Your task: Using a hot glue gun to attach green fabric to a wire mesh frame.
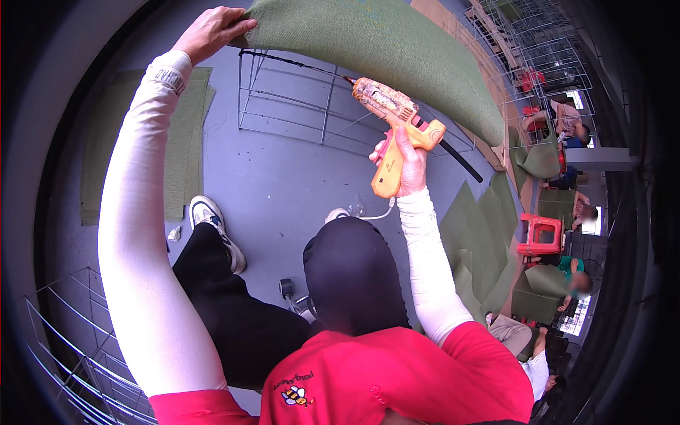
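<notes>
While the left hand (pixel 212 32) pinches a corner of the green sheet (pixel 407 53), the right hand (pixel 413 168) clasps an orange glue gun (pixel 386 99) by its handle near that sheet's lower edge, where a wire frame (pixel 329 108) shows.

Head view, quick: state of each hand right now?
Left hand: closed, pinching the green sheet.
Right hand: closed, gripping the orange glue gun by its handle.

The left hand (pixel 211 32) grips the edge of a green woven sheet (pixel 397 53). The right hand (pixel 412 168) holds an orange pistol-shaped glue gun (pixel 391 104), its nozzle near a grey metal wire frame (pixel 327 108). A red plastic stool (pixel 525 248) stands at right.
</notes>
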Motion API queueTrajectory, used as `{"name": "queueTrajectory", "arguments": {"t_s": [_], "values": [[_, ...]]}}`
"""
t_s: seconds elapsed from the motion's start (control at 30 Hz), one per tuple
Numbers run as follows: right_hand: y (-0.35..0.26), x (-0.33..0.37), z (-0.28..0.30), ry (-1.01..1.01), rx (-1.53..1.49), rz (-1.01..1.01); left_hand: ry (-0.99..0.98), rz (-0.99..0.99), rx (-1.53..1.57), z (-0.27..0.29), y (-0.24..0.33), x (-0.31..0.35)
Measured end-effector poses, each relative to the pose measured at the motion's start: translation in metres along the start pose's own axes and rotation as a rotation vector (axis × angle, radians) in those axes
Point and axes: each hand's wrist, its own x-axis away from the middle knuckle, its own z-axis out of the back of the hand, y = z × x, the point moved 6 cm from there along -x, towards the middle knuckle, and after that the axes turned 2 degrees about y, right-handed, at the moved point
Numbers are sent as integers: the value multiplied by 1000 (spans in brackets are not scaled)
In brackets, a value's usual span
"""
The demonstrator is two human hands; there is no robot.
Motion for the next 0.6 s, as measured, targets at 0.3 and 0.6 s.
{"name": "queueTrajectory", "arguments": {"t_s": [0.3,0.6], "values": [[-3,2,8,24,-16,8,14,-7,31,-4,3,-2],[-6,5,16,41,-22,17,17,-12,19,-6,4,-4]]}}
